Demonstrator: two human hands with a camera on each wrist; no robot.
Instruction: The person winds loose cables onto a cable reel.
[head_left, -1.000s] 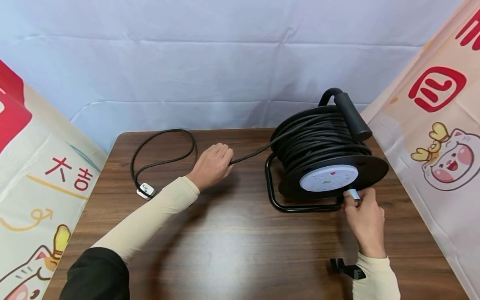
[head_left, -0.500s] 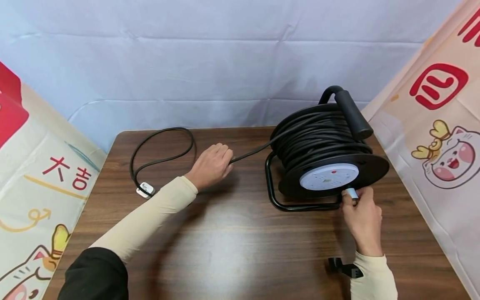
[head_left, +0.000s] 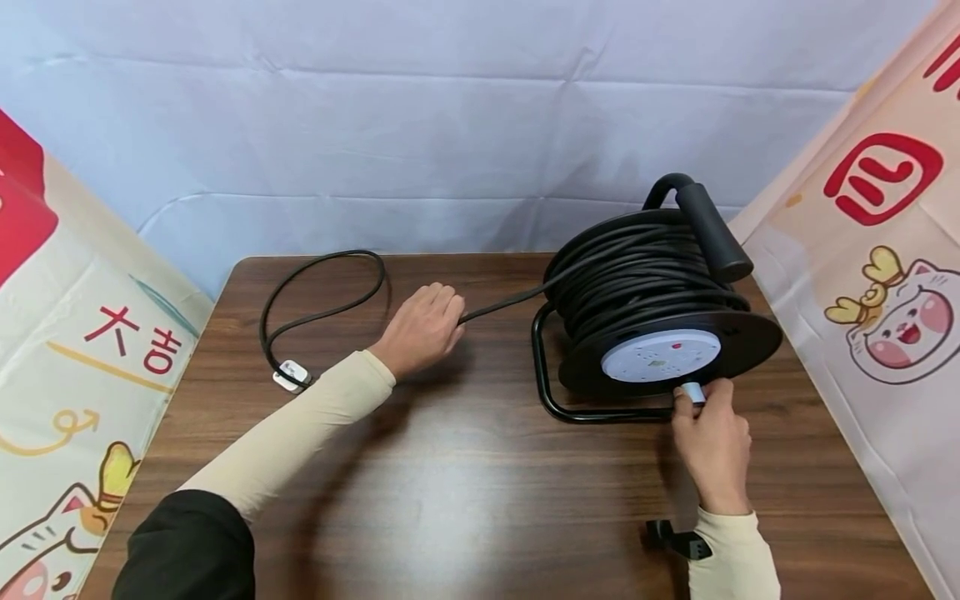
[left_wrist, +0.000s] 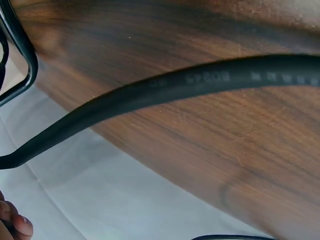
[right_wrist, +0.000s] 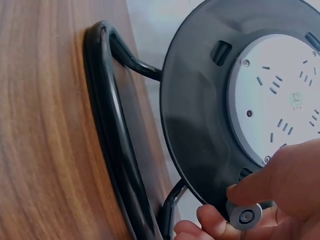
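In the head view, my left hand (head_left: 422, 329) grips a black cable (head_left: 502, 308) that runs taut to a cable reel (head_left: 637, 275). Printed lettering shows along the cable (left_wrist: 200, 80) in the left wrist view. My right hand (head_left: 712, 442) pinches a pale grey crank knob (head_left: 693, 393) between thumb and fingers, low on the reel's front disc. Close up in the right wrist view, the knob (right_wrist: 245, 217) shows its round end. A white socket panel (head_left: 660, 356) fills the disc's centre. Several turns of cable are wound on the drum.
The reel stands on a black tube frame (head_left: 607, 415) with a thick handle (head_left: 714, 233) on top. On the wooden table (head_left: 465, 467), a loose cable loop (head_left: 264, 321) ends near a white plug (head_left: 291, 377). A black strap piece (head_left: 678, 542) sticks out from the right sleeve.
My right hand and the crank knob have shifted a little left along the disc's lower edge. The left hand keeps its grip on the cable with hardly any movement.
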